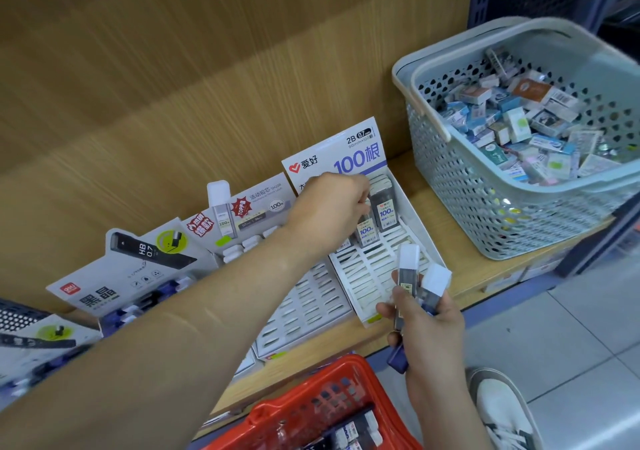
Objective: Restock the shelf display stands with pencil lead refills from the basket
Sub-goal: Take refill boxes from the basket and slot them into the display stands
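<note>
My left hand [332, 207] reaches into the white slotted display stand [377, 273] headed "100根", its curled fingers pinching a lead refill case [365, 229] that stands in a back slot beside another upright case [384, 212]. My right hand [427, 325] hovers at the stand's front edge and grips several refill cases [420, 283], dark tubes with white caps, plus a blue one sticking out below. The red basket [322, 411] with more refills sits low at the bottom of the view.
Left of the stand are a second white slotted stand [304, 307] and grey stands with "HB 0.7" cards [138, 262]. A grey perforated basket [491, 186] full of small boxes sits on the wooden shelf at the right. A white shoe [502, 404] rests on the tiled floor.
</note>
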Motion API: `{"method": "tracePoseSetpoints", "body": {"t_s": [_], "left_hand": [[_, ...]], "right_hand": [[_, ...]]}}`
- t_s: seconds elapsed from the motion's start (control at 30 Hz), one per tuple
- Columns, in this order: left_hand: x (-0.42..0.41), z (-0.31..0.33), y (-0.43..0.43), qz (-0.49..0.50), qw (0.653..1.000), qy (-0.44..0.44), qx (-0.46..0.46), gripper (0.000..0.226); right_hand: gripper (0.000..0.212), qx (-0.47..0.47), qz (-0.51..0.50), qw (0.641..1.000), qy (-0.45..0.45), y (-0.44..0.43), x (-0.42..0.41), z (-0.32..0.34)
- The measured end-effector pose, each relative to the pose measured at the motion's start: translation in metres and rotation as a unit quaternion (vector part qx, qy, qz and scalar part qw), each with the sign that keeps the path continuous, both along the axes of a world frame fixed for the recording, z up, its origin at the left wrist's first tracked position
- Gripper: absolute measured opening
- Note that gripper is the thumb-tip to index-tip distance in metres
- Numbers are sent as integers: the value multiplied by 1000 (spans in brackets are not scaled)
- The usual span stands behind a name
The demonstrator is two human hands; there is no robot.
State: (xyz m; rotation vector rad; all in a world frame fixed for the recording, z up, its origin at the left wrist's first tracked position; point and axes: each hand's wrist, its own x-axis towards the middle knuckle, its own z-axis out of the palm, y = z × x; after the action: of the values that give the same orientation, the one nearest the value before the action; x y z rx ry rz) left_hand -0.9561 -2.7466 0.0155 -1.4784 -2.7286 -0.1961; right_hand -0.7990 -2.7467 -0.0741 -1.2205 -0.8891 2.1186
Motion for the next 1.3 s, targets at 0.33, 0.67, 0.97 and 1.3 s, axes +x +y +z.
{"method": "tracePoseSetpoints", "body": {"t_s": [0.33, 0.67, 0.97, 1.3], "left_hand": [[14, -4, -29, -7, 978, -127, 166, 33], [40, 17, -114, 110, 874, -413, 232, 25], [33, 25, -150, 182, 870, -423, 174, 14], [-10, 17, -149, 211, 933, -178, 229, 16]], "right_hand": [[14, -107, 67, 986, 111, 5, 12, 17], [30, -136, 275, 930, 203, -14, 11, 35], [44, -73, 295, 941, 151, -34, 1, 30], [81, -297, 77, 902, 305, -36, -13, 12]]}}
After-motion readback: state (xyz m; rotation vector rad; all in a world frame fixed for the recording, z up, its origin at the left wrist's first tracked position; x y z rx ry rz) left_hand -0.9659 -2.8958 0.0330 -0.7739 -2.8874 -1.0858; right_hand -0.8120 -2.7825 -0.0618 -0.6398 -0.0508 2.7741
